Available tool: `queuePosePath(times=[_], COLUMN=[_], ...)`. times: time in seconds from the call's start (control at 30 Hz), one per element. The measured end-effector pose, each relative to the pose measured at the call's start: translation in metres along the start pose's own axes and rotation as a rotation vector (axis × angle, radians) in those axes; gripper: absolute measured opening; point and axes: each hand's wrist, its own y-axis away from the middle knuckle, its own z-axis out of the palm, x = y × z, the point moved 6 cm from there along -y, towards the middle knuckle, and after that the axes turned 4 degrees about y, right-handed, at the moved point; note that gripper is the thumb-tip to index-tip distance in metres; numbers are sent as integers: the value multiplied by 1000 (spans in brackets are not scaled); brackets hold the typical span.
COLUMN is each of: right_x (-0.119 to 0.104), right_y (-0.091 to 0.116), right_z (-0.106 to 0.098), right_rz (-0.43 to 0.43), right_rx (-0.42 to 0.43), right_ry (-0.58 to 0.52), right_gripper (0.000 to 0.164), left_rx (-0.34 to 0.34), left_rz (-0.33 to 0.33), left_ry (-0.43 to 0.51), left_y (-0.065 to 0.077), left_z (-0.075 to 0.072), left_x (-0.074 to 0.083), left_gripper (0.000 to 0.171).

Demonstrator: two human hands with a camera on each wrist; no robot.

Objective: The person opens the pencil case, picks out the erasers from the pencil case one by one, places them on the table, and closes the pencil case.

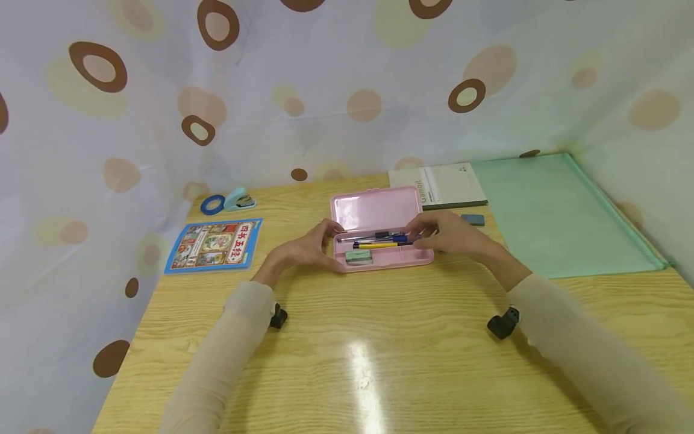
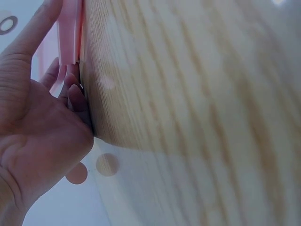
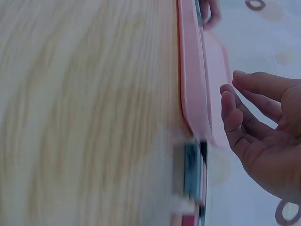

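Observation:
A pink pencil case [image 1: 396, 263] lies on the wooden table with its lid [image 1: 376, 211] raised at the back. Inside are several pens, among them a yellow pen [image 1: 376, 245], and a pale green eraser [image 1: 358, 257] at the left. My left hand [image 1: 309, 248] holds the case's left end, thumb at the front and fingers round the back. Above the right end hovers my right hand [image 1: 454, 233], its fingers loosely bent. In the right wrist view this hand [image 3: 268, 132] shows nothing between thumb and fingers, beside the case wall [image 3: 194, 70].
Behind the case lies a grey notebook [image 1: 452, 184], with a small blue block [image 1: 473, 219] in front of it. A green mat [image 1: 569, 217] covers the right back. To the left are a booklet [image 1: 214, 246], blue tape [image 1: 212, 205] and a light blue stapler [image 1: 237, 199].

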Motion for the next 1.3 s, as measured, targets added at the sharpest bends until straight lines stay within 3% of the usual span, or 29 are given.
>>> queuePosePath(times=[0.23,0.43,0.67,0.8,0.97,1.3], right_x=[-25,-42,-48,-49,-42,-13], right_y=[-29,-45,-52,-50,-45,-12], right_z=[41,65,76,77,71,28], right_rz=[-71,-96,-72,-64,-39,35], right_rx=[-17,-60,-39,4,51,88], right_ry=[-77,-13,58,80,25,-113], right_gripper=[31,30,27,26,25,22], left_rx=[-4,-3,-4,-6,-3,-13], left_rz=[7,9,-4,-4,-4,3], left_ry=[8,9,11,4,3,-9], left_y=[-1,0,1,0,0,0], left_z=[-3,-3,-1,1,1,0], left_x=[-3,-3,0,1,1,1], left_gripper=[88,87,88,90,90,90])
